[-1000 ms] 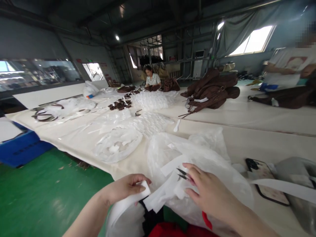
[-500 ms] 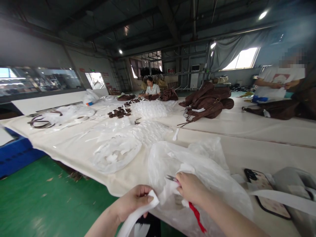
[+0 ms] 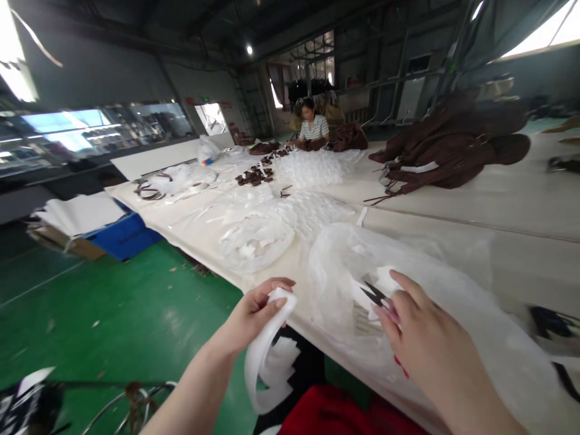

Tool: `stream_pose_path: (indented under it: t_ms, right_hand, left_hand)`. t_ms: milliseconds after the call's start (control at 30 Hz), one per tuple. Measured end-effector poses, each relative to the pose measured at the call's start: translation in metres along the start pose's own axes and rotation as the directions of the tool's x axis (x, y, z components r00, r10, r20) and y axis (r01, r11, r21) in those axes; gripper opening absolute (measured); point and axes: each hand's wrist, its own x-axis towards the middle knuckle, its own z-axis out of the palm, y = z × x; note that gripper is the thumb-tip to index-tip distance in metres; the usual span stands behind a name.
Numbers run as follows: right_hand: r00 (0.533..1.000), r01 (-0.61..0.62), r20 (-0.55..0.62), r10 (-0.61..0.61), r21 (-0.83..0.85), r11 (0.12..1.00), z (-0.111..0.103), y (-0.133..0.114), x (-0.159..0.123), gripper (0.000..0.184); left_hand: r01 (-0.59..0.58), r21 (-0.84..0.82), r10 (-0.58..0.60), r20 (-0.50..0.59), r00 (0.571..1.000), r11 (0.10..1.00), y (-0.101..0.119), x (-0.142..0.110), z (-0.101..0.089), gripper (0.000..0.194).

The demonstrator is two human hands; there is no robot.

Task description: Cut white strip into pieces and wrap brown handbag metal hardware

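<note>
Left hand [image 3: 252, 315] pinches white strip [image 3: 254, 370], fabric maybe; right hand [image 3: 423, 329] holds snips [image 3: 380, 300], pointing 10 o'clock, over plastic bag [image 3: 333, 290] on desk [image 3: 471, 209]

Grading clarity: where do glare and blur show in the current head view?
Head view: the bright white window at upper right is washed out; the brown fabric pile at right looks smeared; the dark-bladed snips in the right hand look sharper.

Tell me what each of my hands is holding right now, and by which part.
Left hand: a white strip, pinched at its top, the rest hanging in a loop. Right hand: small snips, held by the handle end.
</note>
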Motion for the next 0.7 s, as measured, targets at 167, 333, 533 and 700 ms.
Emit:
stream_pose_path:
  t_ms: [167,333,533,700]
  right_hand:
    - [0.985,-0.127,0.175,-0.003,0.727,0.675,-0.009,-0.036,-0.024,0.023]
    - [0.898,-0.431,0.420,0.133,0.778,0.456,0.010,-0.052,-0.027,0.048]
    - [0.928,-0.371,0.276,0.249,0.735,0.568,0.006,-0.036,-0.028,0.027]
    - [0.897,-0.354,0.084,0.434,0.726,0.590,0.001,-0.020,-0.015,0.048]
  left_hand:
    - [-0.183,0.000,0.178,0.225,0.958,0.983,0.008,-0.004,0.028,0.024]
    - [-0.179,-0.151,0.224,0.376,0.899,0.972,0.001,0.003,0.062,0.029]
    - [0.091,-0.196,0.018,0.495,0.869,0.976,-0.007,0.002,0.062,0.049]
    - [0.263,-0.071,-0.139,0.704,0.696,0.962,-0.019,0.005,0.050,0.046]
